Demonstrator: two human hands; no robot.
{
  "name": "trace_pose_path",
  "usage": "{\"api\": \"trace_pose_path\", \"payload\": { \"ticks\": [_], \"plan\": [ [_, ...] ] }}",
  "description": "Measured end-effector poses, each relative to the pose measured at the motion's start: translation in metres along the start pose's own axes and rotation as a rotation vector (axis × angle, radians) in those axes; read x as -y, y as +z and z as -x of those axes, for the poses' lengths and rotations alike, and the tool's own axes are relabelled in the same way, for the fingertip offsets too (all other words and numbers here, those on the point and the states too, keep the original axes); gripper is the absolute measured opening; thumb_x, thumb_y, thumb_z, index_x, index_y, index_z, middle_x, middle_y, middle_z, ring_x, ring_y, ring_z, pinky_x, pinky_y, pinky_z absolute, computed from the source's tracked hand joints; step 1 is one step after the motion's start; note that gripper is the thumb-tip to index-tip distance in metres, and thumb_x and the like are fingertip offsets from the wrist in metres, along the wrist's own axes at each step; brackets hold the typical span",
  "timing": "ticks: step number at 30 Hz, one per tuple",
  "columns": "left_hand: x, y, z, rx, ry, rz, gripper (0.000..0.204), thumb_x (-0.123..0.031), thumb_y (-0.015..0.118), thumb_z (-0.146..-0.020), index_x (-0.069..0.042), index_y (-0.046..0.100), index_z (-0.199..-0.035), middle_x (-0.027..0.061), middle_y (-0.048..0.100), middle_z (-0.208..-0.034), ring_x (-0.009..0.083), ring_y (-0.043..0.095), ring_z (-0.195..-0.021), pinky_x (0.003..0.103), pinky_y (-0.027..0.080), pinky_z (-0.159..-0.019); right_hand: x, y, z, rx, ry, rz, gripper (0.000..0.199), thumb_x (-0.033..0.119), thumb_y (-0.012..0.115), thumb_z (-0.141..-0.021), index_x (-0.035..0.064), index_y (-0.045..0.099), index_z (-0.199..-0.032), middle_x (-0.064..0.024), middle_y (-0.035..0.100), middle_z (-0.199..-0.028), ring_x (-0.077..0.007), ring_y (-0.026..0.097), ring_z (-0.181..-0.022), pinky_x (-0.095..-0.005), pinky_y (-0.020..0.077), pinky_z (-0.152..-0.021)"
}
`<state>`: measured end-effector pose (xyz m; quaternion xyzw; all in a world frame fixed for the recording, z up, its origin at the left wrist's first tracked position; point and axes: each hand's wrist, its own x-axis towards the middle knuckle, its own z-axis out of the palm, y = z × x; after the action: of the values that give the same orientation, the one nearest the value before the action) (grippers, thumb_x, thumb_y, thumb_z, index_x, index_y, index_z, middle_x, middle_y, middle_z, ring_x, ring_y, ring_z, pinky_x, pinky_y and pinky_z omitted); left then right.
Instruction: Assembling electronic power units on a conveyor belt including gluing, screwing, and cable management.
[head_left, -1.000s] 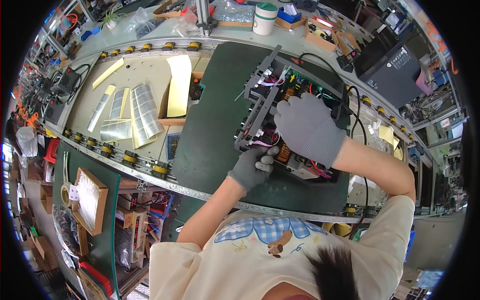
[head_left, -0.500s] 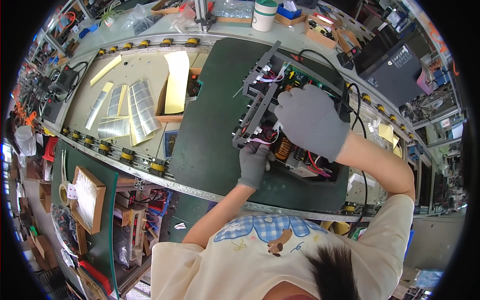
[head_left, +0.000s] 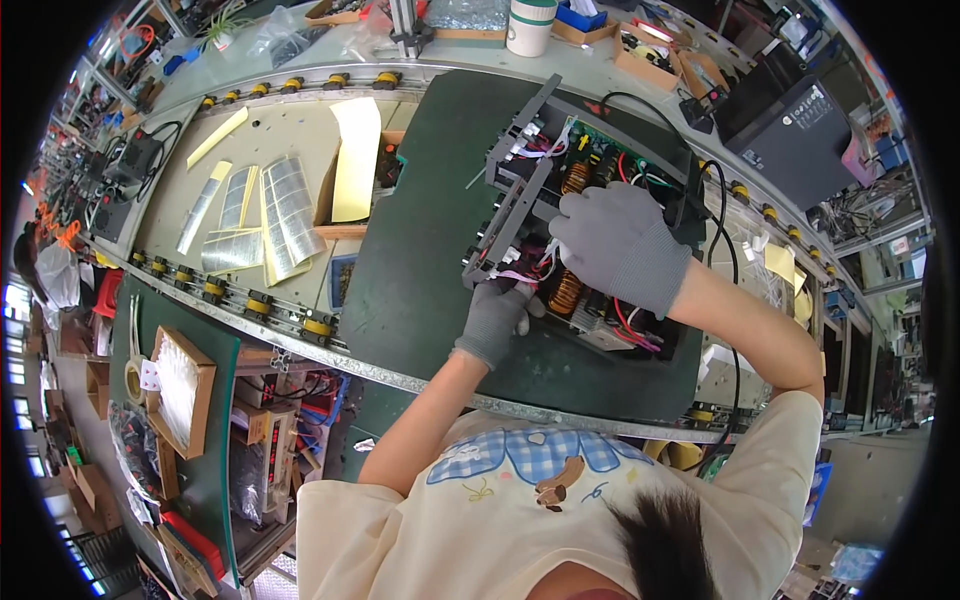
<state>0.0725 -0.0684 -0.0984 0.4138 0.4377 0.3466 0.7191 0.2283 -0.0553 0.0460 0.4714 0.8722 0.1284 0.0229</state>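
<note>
An opened electronic unit with a black casing (head_left: 650,120) lies on the dark green mat (head_left: 410,260). Inside show a green circuit board (head_left: 598,133), copper coils (head_left: 566,294) and coloured wires (head_left: 630,322). Two dark grey panels stand along its left side. My left hand (head_left: 495,322), gloved in grey, has its fingers curled at the near end of the nearer panel (head_left: 517,212), beside white wires. Over the middle of the unit is my gloved right hand (head_left: 622,245), fingers bent down and closed; its fingertips and whatever they hold are hidden.
A roller conveyor (head_left: 255,303) runs under the mat. Silver-faced sheets (head_left: 285,215) and a cardboard box (head_left: 325,205) lie to the left. A black cable (head_left: 735,290) hangs at the right. Behind stand a dark computer case (head_left: 800,140) and a white tub (head_left: 530,28).
My right hand has shifted slightly nearer to me, uncovering more of the far coil and some red wire. My left hand has moved a little left along the panel's near end.
</note>
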Motion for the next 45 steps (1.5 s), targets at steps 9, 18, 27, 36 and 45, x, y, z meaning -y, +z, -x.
{"api": "trace_pose_path", "payload": {
  "ticks": [9,18,27,36,45],
  "plan": [
    [0.005,0.011,0.015,-0.226,0.05,0.029,0.018,-0.017,0.06,-0.087,0.001,0.064,-0.089,0.0054,0.061,-0.068,0.0113,0.051,-0.049,0.025,0.041,-0.048,0.008,0.003,0.01,-0.023,-0.019,0.035,0.006,0.015,0.06,-0.073,0.0117,0.058,-0.077,-0.0044,0.052,-0.076,-0.0211,0.056,-0.073,-0.0347,0.0451,-0.063],
    [0.002,0.005,0.048,-0.515,0.9,-0.708,0.019,-0.008,0.067,-0.077,-0.01,0.066,-0.096,0.007,0.061,-0.093,0.0229,0.064,-0.079,0.031,0.052,-0.067,0.017,0.026,0.023,-0.183,-0.046,-0.4,0.013,0.012,0.058,-0.078,0.011,0.061,-0.09,-0.0051,0.054,-0.083,-0.0236,0.056,-0.079,-0.0351,0.0447,-0.064],
    [0.008,0.008,0.026,-0.244,0.931,-0.394,0.015,-0.007,0.065,-0.081,-0.006,0.061,-0.096,0.0105,0.065,-0.088,0.0241,0.065,-0.076,0.028,0.051,-0.065,0.02,0.018,0.026,-0.211,0.258,-0.962,0.011,0.008,0.06,-0.08,0.0052,0.064,-0.09,-0.0101,0.063,-0.087,-0.0277,0.062,-0.077,-0.0335,0.0489,-0.068],
    [-0.015,0.018,0.025,-0.342,0.857,-0.52,0.029,-0.01,0.069,-0.081,-0.003,0.053,-0.104,0.0096,0.066,-0.085,0.02,0.067,-0.073,0.027,0.052,-0.063,0.014,0.019,0.022,-0.11,0.353,-1.167,0.015,0.004,0.057,-0.083,0.0032,0.065,-0.095,-0.0121,0.066,-0.091,-0.0227,0.065,-0.081,-0.0307,0.0499,-0.071],
    [-0.021,0.014,0.023,-0.276,0.784,-0.531,0.022,-0.011,0.07,-0.08,-0.004,0.055,-0.095,0.0089,0.067,-0.081,0.0199,0.067,-0.071,0.028,0.052,-0.063,0.013,0.027,0.025,-0.131,0.32,-1.169,0.019,0.001,0.053,-0.084,0.0037,0.065,-0.099,-0.0134,0.066,-0.091,-0.0224,0.065,-0.081,-0.0302,0.0496,-0.071]
  ]
}}
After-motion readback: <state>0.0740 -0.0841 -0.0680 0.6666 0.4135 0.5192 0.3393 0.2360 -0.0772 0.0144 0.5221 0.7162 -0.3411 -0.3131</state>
